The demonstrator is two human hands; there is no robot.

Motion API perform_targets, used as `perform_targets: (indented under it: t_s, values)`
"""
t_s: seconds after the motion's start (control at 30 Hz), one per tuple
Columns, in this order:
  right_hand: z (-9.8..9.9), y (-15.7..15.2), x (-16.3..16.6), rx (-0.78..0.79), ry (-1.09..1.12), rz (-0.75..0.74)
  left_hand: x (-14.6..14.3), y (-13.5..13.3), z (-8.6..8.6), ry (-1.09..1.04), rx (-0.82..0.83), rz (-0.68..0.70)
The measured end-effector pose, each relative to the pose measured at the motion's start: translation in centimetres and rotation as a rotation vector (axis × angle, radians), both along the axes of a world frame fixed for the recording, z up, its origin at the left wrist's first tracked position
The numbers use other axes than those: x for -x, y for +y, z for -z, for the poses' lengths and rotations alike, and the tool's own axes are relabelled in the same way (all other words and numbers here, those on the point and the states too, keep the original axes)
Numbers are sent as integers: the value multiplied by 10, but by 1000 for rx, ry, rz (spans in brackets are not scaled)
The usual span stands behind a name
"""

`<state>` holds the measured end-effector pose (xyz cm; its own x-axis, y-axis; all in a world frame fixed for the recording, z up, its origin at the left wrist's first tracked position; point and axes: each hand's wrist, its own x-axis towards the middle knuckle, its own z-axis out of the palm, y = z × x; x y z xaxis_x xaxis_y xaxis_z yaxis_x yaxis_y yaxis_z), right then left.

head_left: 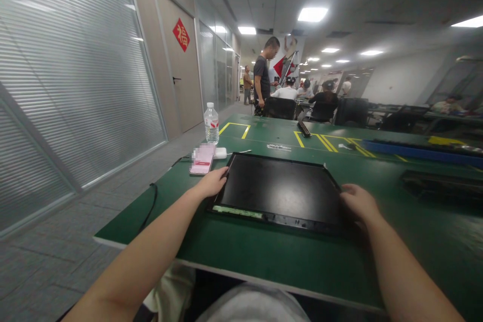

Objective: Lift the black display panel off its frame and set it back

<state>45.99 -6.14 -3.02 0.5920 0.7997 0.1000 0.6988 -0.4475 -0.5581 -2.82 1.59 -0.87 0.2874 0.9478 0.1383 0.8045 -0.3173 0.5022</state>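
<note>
A black flat display panel (pixel 283 186) lies face up on the green table in front of me, with a pale green strip (pixel 236 211) along the left of its near edge. My left hand (pixel 214 182) grips the panel's left edge, with the fingertips partly hidden at the frame. At the opposite side, my right hand (pixel 360 204) has its fingers curled round the right edge. Beyond my left hand are a phone (pixel 202 158) with a pinkish screen and a small white case (pixel 220 152).
A clear water bottle (pixel 212 126) stands at the table's left edge. Yellow tape (pixel 326 142) marks the green table (pixel 264 246). A dark slotted strip (pixel 304 129) lies farther back, and a long blue tray (pixel 415 152) at right. A person (pixel 262 75) stands beyond; others sit.
</note>
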Motion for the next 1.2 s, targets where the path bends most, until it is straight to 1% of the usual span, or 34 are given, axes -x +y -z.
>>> perform_targets:
  t_s: [0.2,0.4,0.47,0.5,0.6,0.7,0.77,0.87,0.97,1.2]
  values:
    - [5,0,3,-45,1,-29,0,1,0,-59,22,-36]
    - [3,-3,3,-51,-40,-17,0,-1,1,-233,16,-43]
    - [3,-4,2,-48,-48,-1,-3,-3,-2,-366,33,-42]
    - [3,-4,1,-45,-49,6,-4,-4,-4,-461,67,-37]
    - [4,-4,-2,-41,-57,9,-10,-9,-10,-780,228,-28]
    - [4,-5,-4,-38,-52,-7,-13,-11,-13,-927,296,-67]
    - [4,-5,-4,-37,-38,-10,-13,-10,-13,-936,294,-104]
    - [2,-6,-3,-44,-40,-7,-12,-5,-10,-906,242,-162]
    - [-1,-7,-1,-48,-37,-6,-13,-1,-7,-909,214,-187]
    - [-2,-7,1,-24,2,-8,-17,-2,-9,-1018,284,-236]
